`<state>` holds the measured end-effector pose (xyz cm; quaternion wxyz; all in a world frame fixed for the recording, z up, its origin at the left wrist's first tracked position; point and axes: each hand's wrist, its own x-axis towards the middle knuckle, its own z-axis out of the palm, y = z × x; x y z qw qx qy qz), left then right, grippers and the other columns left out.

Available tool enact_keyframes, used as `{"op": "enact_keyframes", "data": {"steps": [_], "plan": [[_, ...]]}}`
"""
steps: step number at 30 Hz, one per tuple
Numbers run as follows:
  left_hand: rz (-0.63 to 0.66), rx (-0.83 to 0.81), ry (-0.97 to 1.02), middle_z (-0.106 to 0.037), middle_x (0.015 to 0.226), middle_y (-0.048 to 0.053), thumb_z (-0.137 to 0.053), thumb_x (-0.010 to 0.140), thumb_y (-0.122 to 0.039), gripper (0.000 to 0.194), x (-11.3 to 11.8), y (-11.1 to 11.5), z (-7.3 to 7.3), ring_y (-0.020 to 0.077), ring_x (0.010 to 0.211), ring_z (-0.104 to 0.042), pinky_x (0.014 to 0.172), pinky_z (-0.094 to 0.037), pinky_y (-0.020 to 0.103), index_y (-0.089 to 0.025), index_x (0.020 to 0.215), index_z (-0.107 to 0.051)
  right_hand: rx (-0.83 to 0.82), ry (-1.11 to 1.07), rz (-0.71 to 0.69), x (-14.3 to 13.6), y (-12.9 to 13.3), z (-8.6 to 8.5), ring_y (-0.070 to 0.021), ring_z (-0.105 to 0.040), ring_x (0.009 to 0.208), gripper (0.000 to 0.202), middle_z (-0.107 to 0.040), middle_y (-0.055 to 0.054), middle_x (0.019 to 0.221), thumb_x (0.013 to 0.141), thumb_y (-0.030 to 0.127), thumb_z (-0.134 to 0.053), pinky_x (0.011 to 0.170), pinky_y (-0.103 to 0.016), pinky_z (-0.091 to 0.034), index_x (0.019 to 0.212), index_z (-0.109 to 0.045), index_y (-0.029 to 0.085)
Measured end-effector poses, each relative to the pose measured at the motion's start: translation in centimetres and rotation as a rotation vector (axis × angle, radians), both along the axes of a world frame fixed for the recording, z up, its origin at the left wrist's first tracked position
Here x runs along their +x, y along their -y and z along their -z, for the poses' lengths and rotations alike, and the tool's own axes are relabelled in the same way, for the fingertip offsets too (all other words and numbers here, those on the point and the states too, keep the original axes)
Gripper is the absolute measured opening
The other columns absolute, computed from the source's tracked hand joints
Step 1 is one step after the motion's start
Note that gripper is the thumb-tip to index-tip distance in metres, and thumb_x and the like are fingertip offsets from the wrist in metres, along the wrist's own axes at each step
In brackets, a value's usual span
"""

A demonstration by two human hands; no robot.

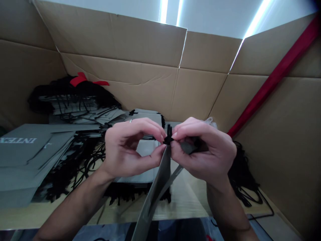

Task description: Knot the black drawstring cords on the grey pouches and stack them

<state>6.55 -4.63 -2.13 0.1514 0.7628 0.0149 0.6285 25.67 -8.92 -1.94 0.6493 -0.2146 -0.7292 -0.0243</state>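
Observation:
My left hand [135, 147] and my right hand [204, 150] meet in the middle of the view, fingertips almost touching. Both pinch a knotted black cord [169, 139], whose short ends stick up between them. The knot sits at the top edge of a grey bag [156, 190], held edge-on so that its two thin panels part lower down. My fingers partly cover the knot. Behind my left hand lies a stack of grey bags [142, 167] with black cord ends along its edges.
Printed grey bags [22, 157] lie fanned at the left, with black cords beside them. A piled heap [82, 103] with red strips stands behind. Black cords [240, 170] lie at the right of the wooden table [188, 201]. Cardboard walls [140, 77] enclose it; a red strip [271, 80] slants at right.

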Motion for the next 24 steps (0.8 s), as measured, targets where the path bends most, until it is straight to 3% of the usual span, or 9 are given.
{"op": "enact_keyframes", "data": {"steps": [4, 6, 9, 14, 17, 24], "plan": [[0.093, -0.186, -0.044, -0.085, 0.100, 0.007, -0.093, 0.095, -0.020, 0.017, -0.4, -0.2, -0.2, 0.0161, 0.090, -0.084, 0.081, -0.073, 0.022, -0.017, 0.106, -0.080, 0.048, 0.032, 0.070, 0.3, -0.3, -0.2, -0.0207, -0.076, 0.078, 0.028, -0.082, -0.002, 0.091, 0.088, 0.003, -0.077, 0.069, -0.037, -0.063, 0.098, -0.078, 0.030], [0.098, -0.273, -0.082, -0.087, 0.103, 0.006, -0.095, 0.096, -0.025, 0.024, -0.5, 0.0, -0.3, 0.0173, 0.091, -0.087, 0.080, -0.073, 0.020, -0.018, 0.114, -0.081, 0.077, 0.081, 0.111, 0.7, -0.3, -0.4, -0.0206, -0.075, 0.078, 0.028, -0.082, -0.003, 0.094, 0.090, 0.004, -0.078, 0.071, -0.038, -0.065, 0.099, -0.078, 0.031], [0.088, -0.309, -0.094, -0.088, 0.100, 0.006, -0.095, 0.096, -0.025, 0.020, -0.4, 0.2, -0.4, 0.0175, 0.089, -0.088, 0.077, -0.073, 0.019, -0.017, 0.109, -0.083, 0.097, 0.156, 0.116, 1.1, -0.2, -0.5, -0.0200, -0.075, 0.083, 0.028, -0.082, -0.003, 0.098, 0.091, 0.004, -0.078, 0.073, -0.037, -0.063, 0.102, -0.079, 0.029], [0.094, -0.352, -0.073, -0.088, 0.095, 0.005, -0.097, 0.091, -0.016, 0.016, -0.3, 0.6, -0.4, 0.0143, 0.083, -0.084, 0.077, -0.071, 0.017, -0.015, 0.103, -0.086, -0.171, 0.100, 0.018, 1.5, 0.5, -0.8, -0.0139, -0.063, 0.075, 0.018, -0.077, -0.001, 0.095, 0.090, 0.011, -0.081, 0.064, -0.031, -0.050, 0.103, -0.077, 0.022], [0.084, -0.383, -0.115, -0.087, 0.091, 0.003, -0.098, 0.086, -0.008, 0.019, -0.3, 0.8, -0.4, 0.0122, 0.083, -0.081, 0.080, -0.068, 0.016, -0.015, 0.100, -0.087, -0.316, 0.103, -0.067, 1.8, 0.6, -1.0, -0.0103, -0.055, 0.071, 0.023, -0.070, 0.003, 0.089, 0.088, 0.013, -0.091, 0.061, -0.028, -0.044, 0.104, -0.077, 0.021], [0.090, -0.421, -0.173, -0.087, 0.091, 0.004, -0.091, 0.089, -0.009, 0.013, -0.1, 0.9, -0.3, 0.0129, 0.080, -0.079, 0.077, -0.066, 0.019, -0.016, 0.099, -0.088, -0.406, 0.103, -0.196, 2.5, -0.1, -0.8, -0.0109, -0.056, 0.073, 0.019, -0.069, 0.002, 0.090, 0.095, 0.021, -0.094, 0.060, -0.027, -0.042, 0.094, -0.076, 0.021]]}}
